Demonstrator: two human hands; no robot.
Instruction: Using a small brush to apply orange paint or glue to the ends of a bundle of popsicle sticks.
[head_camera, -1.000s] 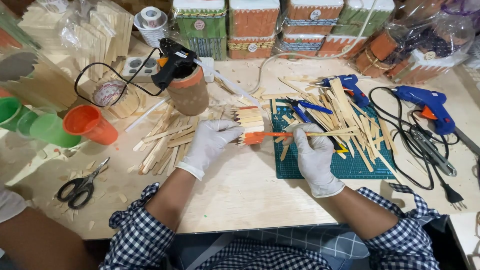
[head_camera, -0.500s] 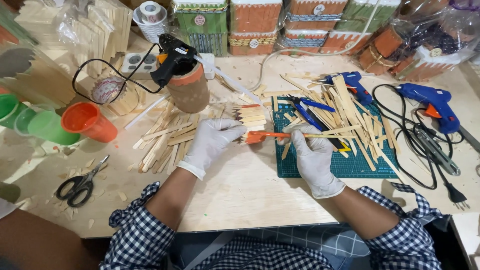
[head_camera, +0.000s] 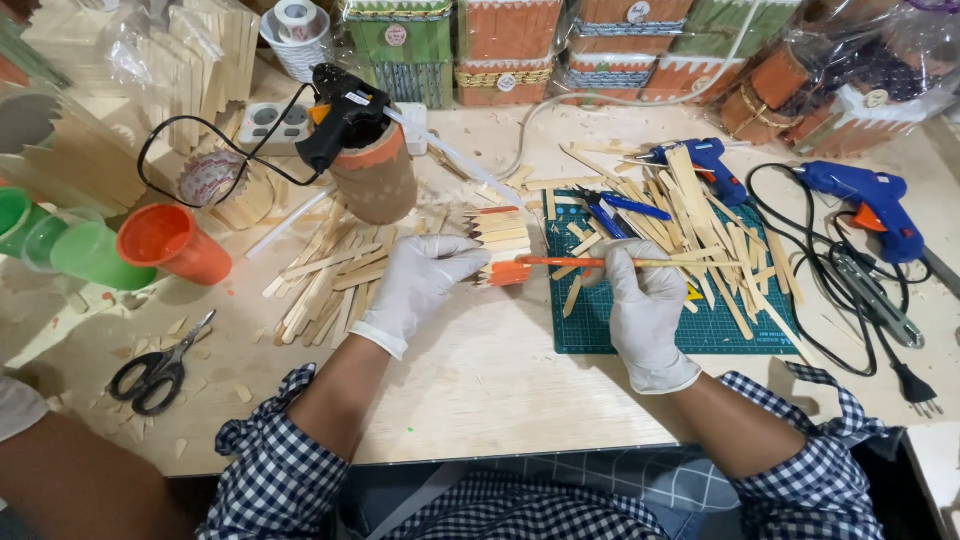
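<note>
I see my left hand (head_camera: 425, 285), in a white glove, closed in a pinch on a small panel of flat wooden sticks glued side by side (head_camera: 500, 240), some of them with orange ends; the fingers hold it at its left edge, near the middle of the pale wooden tabletop (head_camera: 480, 370). My right hand (head_camera: 640, 300), also gloved, is closed around a thin paintbrush with an orange handle (head_camera: 590, 263), and it holds the handle about halfway along. The brush lies almost level, and its orange wet tip touches the near right corner of the panel, so the panel is just left of the right grip and just right of the left grip. To do this painting well, I think the left grip should keep the panel steady and a little lifted, with the fingers away from the wet ends, while the right grip makes short light strokes along each stick. On the right is a green cutting mat (head_camera: 620, 330) covered with loose wooden sticks (head_camera: 700, 220), and farther right lie two blue glue guns (head_camera: 870, 200). On the left stand an orange plastic cup (head_camera: 165, 240) and, nearer, black scissors (head_camera: 155, 365).
</note>
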